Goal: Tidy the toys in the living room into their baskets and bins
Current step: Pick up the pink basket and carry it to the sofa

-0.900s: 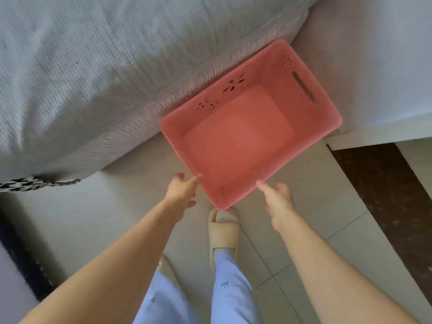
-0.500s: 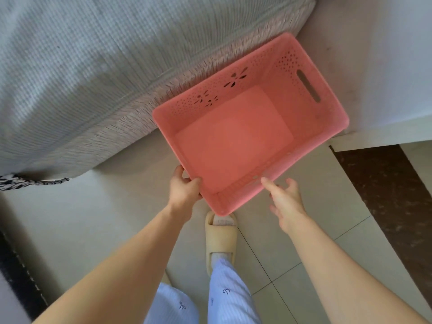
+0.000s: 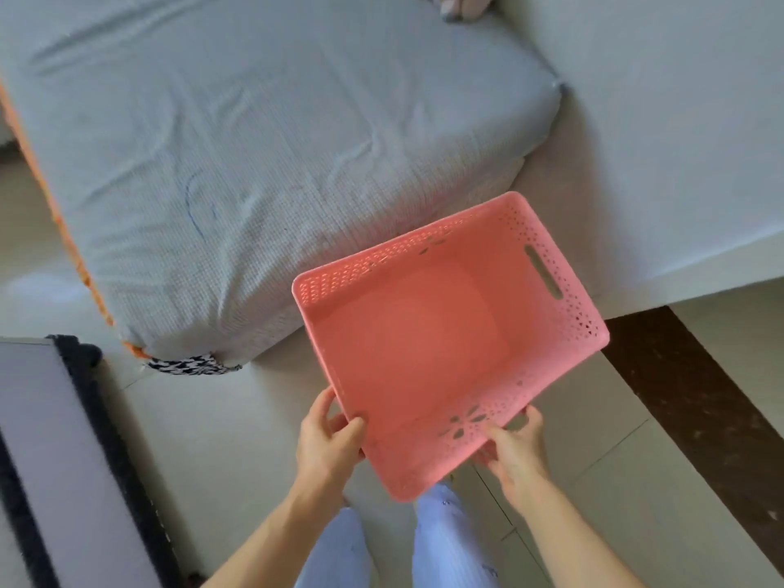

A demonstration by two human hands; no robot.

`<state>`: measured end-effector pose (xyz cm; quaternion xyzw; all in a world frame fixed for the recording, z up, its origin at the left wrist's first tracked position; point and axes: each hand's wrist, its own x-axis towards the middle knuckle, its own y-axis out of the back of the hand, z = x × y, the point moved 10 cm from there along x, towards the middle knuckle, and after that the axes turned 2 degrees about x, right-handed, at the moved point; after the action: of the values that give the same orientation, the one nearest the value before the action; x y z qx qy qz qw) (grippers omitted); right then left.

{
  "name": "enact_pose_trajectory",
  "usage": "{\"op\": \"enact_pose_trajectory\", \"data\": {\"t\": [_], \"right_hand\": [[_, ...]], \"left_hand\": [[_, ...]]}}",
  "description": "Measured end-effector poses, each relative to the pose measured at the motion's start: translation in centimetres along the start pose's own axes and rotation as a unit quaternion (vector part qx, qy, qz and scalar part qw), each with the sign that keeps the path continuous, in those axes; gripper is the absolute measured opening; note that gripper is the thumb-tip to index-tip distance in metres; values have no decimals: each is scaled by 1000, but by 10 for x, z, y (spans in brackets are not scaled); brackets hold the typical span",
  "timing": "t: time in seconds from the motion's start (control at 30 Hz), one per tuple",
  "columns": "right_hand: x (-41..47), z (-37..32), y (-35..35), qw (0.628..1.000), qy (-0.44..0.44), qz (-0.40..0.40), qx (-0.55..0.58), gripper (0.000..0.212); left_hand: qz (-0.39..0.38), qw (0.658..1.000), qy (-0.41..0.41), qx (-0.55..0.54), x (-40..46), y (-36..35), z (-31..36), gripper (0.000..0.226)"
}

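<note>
Basket held in front of the sofa

The pink perforated plastic basket [image 3: 445,345] sits between the left hand [image 3: 329,443] and right hand [image 3: 515,449] (each at a near edge), before the grey fabric sofa [image 3: 254,154]; a dark-fringed grey rug [image 3: 63,460] lies far left.

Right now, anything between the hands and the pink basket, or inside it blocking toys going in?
Nothing visible. The left hand grips the pink basket's near-left corner, and the right hand holds the near rim. The basket's inside is bare. The sofa cushion lies beyond it.
</note>
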<state>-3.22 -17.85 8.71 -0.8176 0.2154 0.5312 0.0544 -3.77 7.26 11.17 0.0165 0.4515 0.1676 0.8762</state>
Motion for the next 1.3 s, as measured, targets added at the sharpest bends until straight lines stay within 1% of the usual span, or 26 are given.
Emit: {"op": "enact_pose_trajectory", "data": {"t": [0.07, 0.2, 0.3, 0.43, 0.57, 0.67, 0.77, 0.83, 0.87, 0.9, 0.97, 1.03, 1.13, 1.23, 1.3], "right_hand": [[-40, -11, -6, 999, 27, -8, 22, 76], [-106, -38, -16, 995, 92, -8, 23, 76], [-149, -51, -25, 990, 137, -20, 24, 74], [-199, -76, -45, 979, 200, -35, -18, 75], [-249, -111, -64, 961, 265, -59, -46, 67], [-254, -130, -76, 954, 282, -72, -65, 68], [-258, -154, -94, 947, 294, -85, -101, 71], [-256, -178, -108, 939, 304, -115, -114, 69], [-254, -190, -114, 934, 310, -129, -121, 67], [-251, -205, -122, 927, 318, -144, -138, 65], [-247, -234, -138, 911, 328, -173, -180, 65], [-245, -262, -152, 896, 333, -202, -213, 64], [-242, -303, -174, 878, 337, -240, -241, 66], [-237, -340, -191, 865, 346, -262, -252, 65], [-233, -360, -203, 865, 345, -272, -241, 57]], "left_hand": [[-8, 1000, -24, -4, -25, 18, 19, 41], [-8, 998, -67, -17, -68, 58, 61, 48], [-13, 995, -88, -43, -97, 88, 83, 47], [-13, 994, -68, -80, -121, 125, 96, 47], [-45, 993, -41, -104, -138, 152, 109, 54], [-39, 990, -39, -127, -140, 173, 127, 44], [47, 984, -75, -152, -141, 217, 157, 57], [108, 979, -86, -153, -141, 243, 173, 65], [119, 978, -84, -147, -141, 250, 177, 62], [121, 980, -80, -135, -140, 252, 183, 53], [105, 987, -52, -108, -135, 246, 190, 34], [95, 991, -27, -95, -130, 231, 197, 26], [147, 986, -35, -67, -126, 212, 214, 25], [211, 971, -71, -84, -130, 201, 231, 25], [241, 960, -82, -118, -129, 199, 242, 31]]}}
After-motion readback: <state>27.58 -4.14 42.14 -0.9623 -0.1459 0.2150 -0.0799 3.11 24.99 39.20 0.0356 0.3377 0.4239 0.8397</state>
